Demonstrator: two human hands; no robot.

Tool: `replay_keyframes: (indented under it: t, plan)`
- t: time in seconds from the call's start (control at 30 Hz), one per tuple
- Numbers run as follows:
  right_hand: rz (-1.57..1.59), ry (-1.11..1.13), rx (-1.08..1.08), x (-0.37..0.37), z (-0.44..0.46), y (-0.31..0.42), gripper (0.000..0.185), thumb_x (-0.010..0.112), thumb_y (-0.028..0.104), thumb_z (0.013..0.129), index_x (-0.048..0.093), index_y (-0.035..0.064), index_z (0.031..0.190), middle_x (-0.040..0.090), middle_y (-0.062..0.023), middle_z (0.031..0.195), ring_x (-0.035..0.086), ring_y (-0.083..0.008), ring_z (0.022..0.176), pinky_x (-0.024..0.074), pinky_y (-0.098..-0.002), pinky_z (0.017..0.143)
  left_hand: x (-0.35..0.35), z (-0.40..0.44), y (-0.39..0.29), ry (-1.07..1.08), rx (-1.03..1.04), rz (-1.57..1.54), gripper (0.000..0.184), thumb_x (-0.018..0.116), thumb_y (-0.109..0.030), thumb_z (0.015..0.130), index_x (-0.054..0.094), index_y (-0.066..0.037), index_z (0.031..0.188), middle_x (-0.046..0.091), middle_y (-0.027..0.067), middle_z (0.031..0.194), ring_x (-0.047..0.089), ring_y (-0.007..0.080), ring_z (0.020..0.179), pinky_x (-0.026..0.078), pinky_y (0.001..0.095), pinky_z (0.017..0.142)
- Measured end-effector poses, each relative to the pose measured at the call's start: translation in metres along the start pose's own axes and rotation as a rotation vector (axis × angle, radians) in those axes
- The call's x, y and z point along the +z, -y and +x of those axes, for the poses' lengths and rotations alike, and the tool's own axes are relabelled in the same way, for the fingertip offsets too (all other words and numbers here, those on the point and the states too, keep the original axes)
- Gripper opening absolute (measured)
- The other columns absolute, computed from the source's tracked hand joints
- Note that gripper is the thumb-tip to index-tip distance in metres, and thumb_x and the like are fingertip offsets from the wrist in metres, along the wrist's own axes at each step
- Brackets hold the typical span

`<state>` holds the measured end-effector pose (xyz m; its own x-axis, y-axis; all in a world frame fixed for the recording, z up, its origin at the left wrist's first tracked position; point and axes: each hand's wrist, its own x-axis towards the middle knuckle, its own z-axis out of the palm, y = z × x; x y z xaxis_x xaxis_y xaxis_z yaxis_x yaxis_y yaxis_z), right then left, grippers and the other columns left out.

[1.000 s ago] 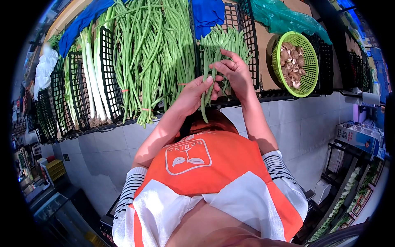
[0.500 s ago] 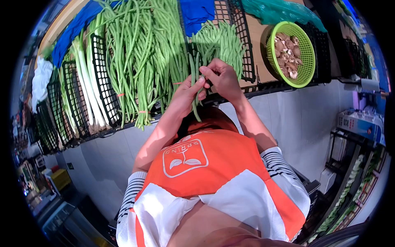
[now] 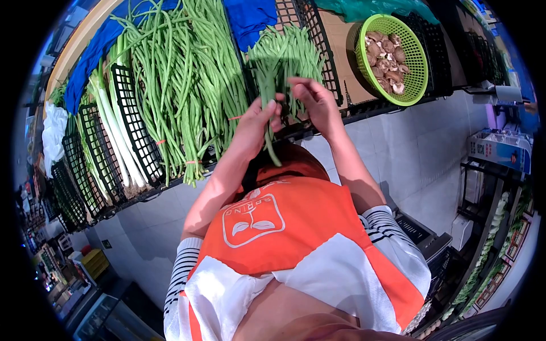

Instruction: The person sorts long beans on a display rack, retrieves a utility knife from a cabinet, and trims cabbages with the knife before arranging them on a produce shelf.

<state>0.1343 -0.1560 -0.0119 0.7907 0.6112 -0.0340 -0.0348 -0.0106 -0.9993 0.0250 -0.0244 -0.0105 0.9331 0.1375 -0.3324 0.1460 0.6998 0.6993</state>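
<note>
Both forearms reach forward from striped sleeves (image 3: 378,224) over an orange apron (image 3: 296,227), elbows bent and set apart, the hands near each other at chest level. The left hand (image 3: 259,122) is turned inward with its thumb up; the right hand (image 3: 323,111) is a little higher, its wrist bent toward the left.

The bench (image 3: 367,108) stands just ahead, carrying black mesh crates. Long beans (image 3: 190,85) fill the left part, with leeks (image 3: 111,131) farther left. Between the long beans and a green basket (image 3: 421,65) of mushrooms (image 3: 389,62) lies a pile of green beans (image 3: 293,48), with a blue cloth (image 3: 250,23) behind it. Grey tiles (image 3: 421,156) cover the floor, and a printed box (image 3: 497,150) sits off to the right.

The left fingers are closed around a few held beans (image 3: 265,85), which stick up past the thumb, one end hanging toward the apron. The right fingers are parted and loosely bent, in front of the pile; blur hides whether they touch it.
</note>
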Motion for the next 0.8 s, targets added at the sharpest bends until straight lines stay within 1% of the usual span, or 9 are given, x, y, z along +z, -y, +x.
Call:
replay_keyframes:
  t: [0.07,0.1,0.2,0.27,0.33,0.37,0.47,0.57,0.8]
  plan:
    - [-0.085,-0.220,0.002,-0.007,0.003,-0.023,0.033,0.060,0.019,0.087,0.056,0.0014,0.114,0.060,-0.0093,0.102,0.055,-0.0108,0.085,0.0450,-0.0234,0.075,0.010,0.013,-0.006,-0.136,0.125,0.079,0.024,0.044,-0.010,0.094,0.046,-0.003,0.117,0.049,0.0018,0.089,0.044,0.0089,0.068,0.039,0.0226,0.061]
    - [-0.181,-0.268,-0.010,-0.015,0.005,-0.047,0.044,0.062,0.017,0.085,0.048,0.0006,0.123,0.050,-0.0178,0.122,0.052,-0.0218,0.104,0.0426,-0.0306,0.087,0.014,0.021,-0.010,-0.203,0.134,0.104,0.027,0.045,-0.006,0.092,0.044,-0.003,0.119,0.050,0.0033,0.094,0.046,0.0104,0.072,0.039,0.0238,0.063]
    - [-0.720,-0.359,-0.225,-0.010,0.005,-0.068,0.054,0.063,0.014,0.082,0.040,-0.0005,0.128,0.036,-0.0243,0.133,0.040,-0.0348,0.119,0.0338,-0.0399,0.098,0.010,0.056,-0.004,-0.272,0.129,0.189,0.035,0.048,-0.004,0.089,0.040,-0.003,0.124,0.052,0.0045,0.097,0.047,0.0117,0.074,0.040,0.0262,0.064]
    - [-0.815,-0.381,-0.297,0.000,0.006,-0.064,0.063,0.065,0.011,0.076,0.035,-0.0004,0.130,0.034,-0.0311,0.131,0.033,-0.0466,0.119,0.0278,-0.0486,0.101,-0.002,0.076,0.007,-0.365,0.127,0.282,0.047,0.049,-0.002,0.085,0.034,-0.001,0.129,0.052,0.0089,0.108,0.051,0.0175,0.091,0.043,0.0308,0.077]
    - [-0.822,-0.385,-0.377,0.000,0.011,-0.069,0.064,0.064,0.009,0.076,0.034,-0.0007,0.131,0.034,-0.0312,0.130,0.033,-0.0466,0.118,0.0288,-0.0493,0.099,-0.006,0.088,0.021,-0.484,0.233,0.297,0.050,0.049,-0.002,0.084,0.032,0.000,0.131,0.051,0.0121,0.116,0.052,0.0216,0.101,0.043,0.0329,0.085]
    - [-0.814,-0.387,-0.357,0.001,0.012,-0.071,0.063,0.063,0.009,0.076,0.034,-0.0010,0.131,0.033,-0.0308,0.130,0.034,-0.0463,0.118,0.0290,-0.0492,0.099,-0.012,0.090,0.024,-0.449,0.284,0.315,0.064,0.049,-0.003,0.081,0.021,-0.001,0.139,0.034,0.0197,0.133,0.040,0.0317,0.121,0.033,0.0361,0.100]
    - [-0.803,-0.385,-0.300,0.004,0.015,-0.076,0.060,0.060,0.009,0.079,0.033,-0.0016,0.132,0.033,-0.0295,0.131,0.034,-0.0455,0.117,0.0293,-0.0487,0.098,-0.021,0.101,0.033,-0.568,0.387,0.654,0.072,0.049,-0.001,0.078,0.017,0.001,0.142,0.032,0.0186,0.137,0.038,0.0270,0.122,0.035,0.0319,0.098]
    - [-0.797,-0.380,-0.284,0.014,0.021,-0.075,0.055,0.055,0.010,0.082,0.034,0.0006,0.133,0.032,-0.0281,0.132,0.034,-0.0444,0.117,0.0289,-0.0478,0.098,-0.020,0.095,0.031,-0.530,0.380,0.704,0.073,0.046,-0.003,0.078,0.012,0.001,0.143,0.018,0.0217,0.145,0.017,0.0328,0.135,0.012,0.0332,0.110]
    - [-0.489,-0.346,-0.364,0.022,0.032,-0.074,0.049,0.050,0.004,0.085,0.041,0.0087,0.132,0.035,-0.0238,0.134,0.038,-0.0422,0.115,0.0328,-0.0457,0.096,-0.001,0.073,0.024,-0.443,0.371,0.835,0.069,0.051,-0.018,0.086,0.016,-0.004,0.143,0.007,0.0214,0.149,0.003,0.0328,0.139,0.010,0.0373,0.111]
